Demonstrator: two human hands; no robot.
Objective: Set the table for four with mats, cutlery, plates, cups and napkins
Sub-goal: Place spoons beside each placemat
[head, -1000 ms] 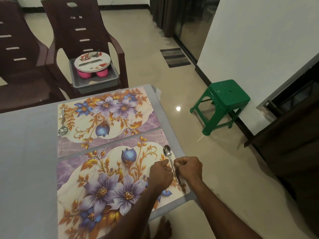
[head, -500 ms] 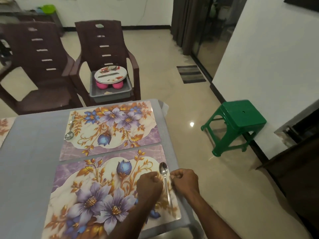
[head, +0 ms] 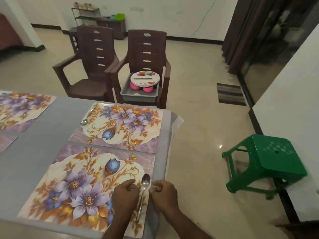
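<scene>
A grey table [head: 34,161] fills the lower left of the view. Four floral mats lie on it: the near mat [head: 82,187] in front of the person, the far mat [head: 120,126] just beyond it and nearly touching edge to edge, and two more cut off at the left edge, the left mat [head: 20,109] and a corner of a fourth mat [head: 6,142].

Past the table stand two brown chairs side by side, the left chair [head: 89,66] and the right chair [head: 146,54]. On the right chair's seat sits a grey tub [head: 138,95] holding pink cups [head: 141,87] with a stack of plates [head: 144,78] on top. A green stool [head: 269,163] stands on the floor to the right of the table.

A near spoon [head: 142,192] lies on the near mat's right side, bowl pointing away. The left hand [head: 125,195] and right hand [head: 164,192] sit on either side of its handle, fingers curled in loose fists. Whether either hand actually touches the spoon cannot be told. A far spoon [head: 87,117] lies on the far mat's left side.
</scene>
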